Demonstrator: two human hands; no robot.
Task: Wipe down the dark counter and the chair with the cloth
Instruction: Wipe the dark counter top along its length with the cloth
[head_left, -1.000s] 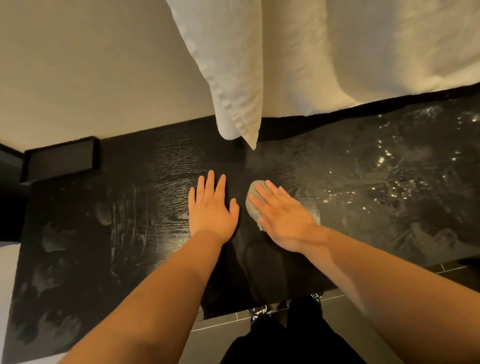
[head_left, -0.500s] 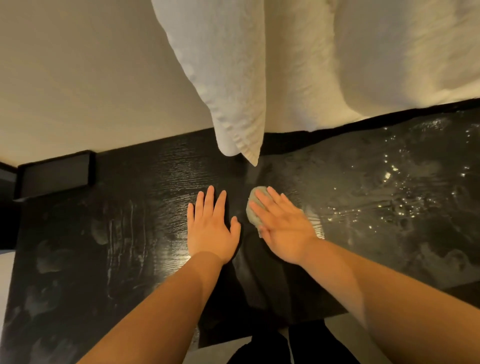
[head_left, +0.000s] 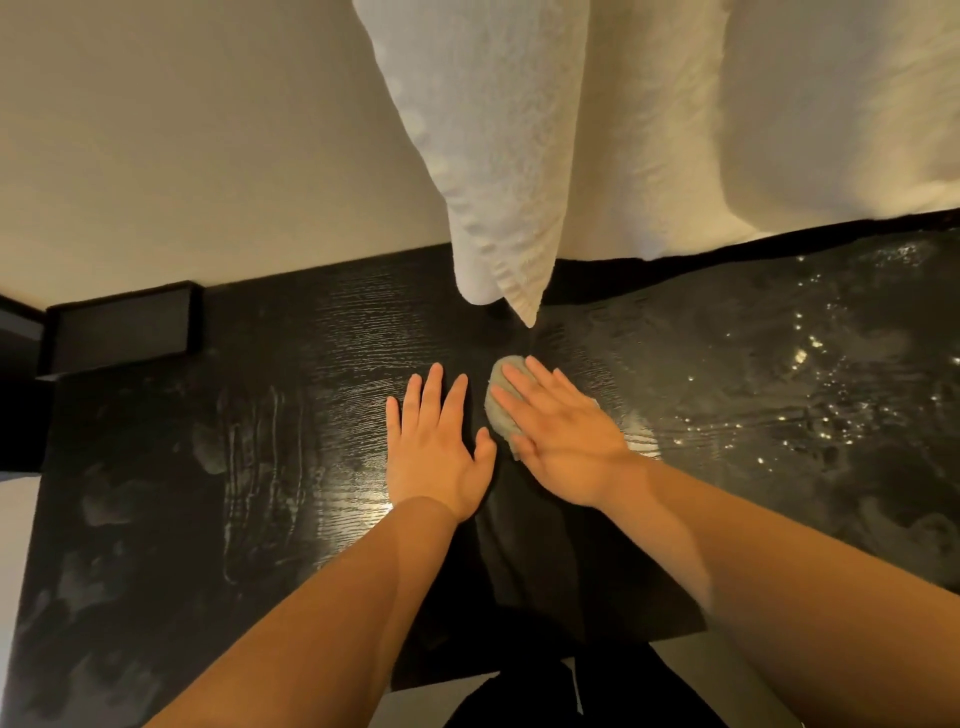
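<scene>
While the right hand (head_left: 566, 441) lies flat on the small grey-green cloth (head_left: 500, 415), fingers straight and pressing it onto the dark counter (head_left: 291, 364) rather than curling round it, the left hand (head_left: 434, 452) rests palm-down and spread on the bare wood just beside it, holding nothing. The cloth sits near the middle of the counter, bunched under the right fingertips, a little in front of the corner of a white pillow (head_left: 498, 197) that hangs over the back edge.

The step in hand looks like the counter wipe, and it seems only partly done. To the right the surface shows a wet sheen with bright droplets (head_left: 789, 405). To the left, pale streaks and smudges (head_left: 249, 457) mark the grain and appear to need a pass. A black box (head_left: 122, 332) stands at the back left corner against the wall.

The next move probably calls for sliding the cloth leftward under steady flat pressure. The left hand would have to lift clear of its path or brace further along. The stroke should reach the streaked area and work round the box without catching the pillow corner. The chair is not in view, so that part of the task appears yet to come.
</scene>
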